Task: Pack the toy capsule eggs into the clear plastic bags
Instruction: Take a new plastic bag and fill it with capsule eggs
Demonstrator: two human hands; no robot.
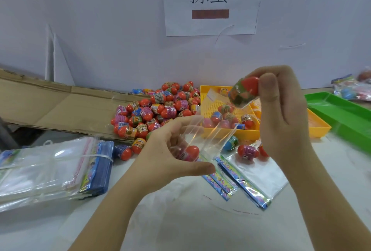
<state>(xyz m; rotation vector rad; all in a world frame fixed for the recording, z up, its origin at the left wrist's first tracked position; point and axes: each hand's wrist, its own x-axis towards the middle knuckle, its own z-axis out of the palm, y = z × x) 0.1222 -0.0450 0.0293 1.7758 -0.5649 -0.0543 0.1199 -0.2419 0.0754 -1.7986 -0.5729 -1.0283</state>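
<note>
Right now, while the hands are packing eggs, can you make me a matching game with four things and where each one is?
Things:
1. paper sign
2. green tray
3. clear bag
4. red-capped egg

Places:
A. pinched in the right hand
B. on the wall
C. held by the left hand
D. at the far right of the table

Pairs: 1-B, 2-D, 3-C, 4-A

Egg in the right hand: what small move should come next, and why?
Probably slide the egg down into the bag. The right hand pinches the egg at the bag's upper end, the left hand holds the bag lower down, and another egg seems to lie inside already.
</note>
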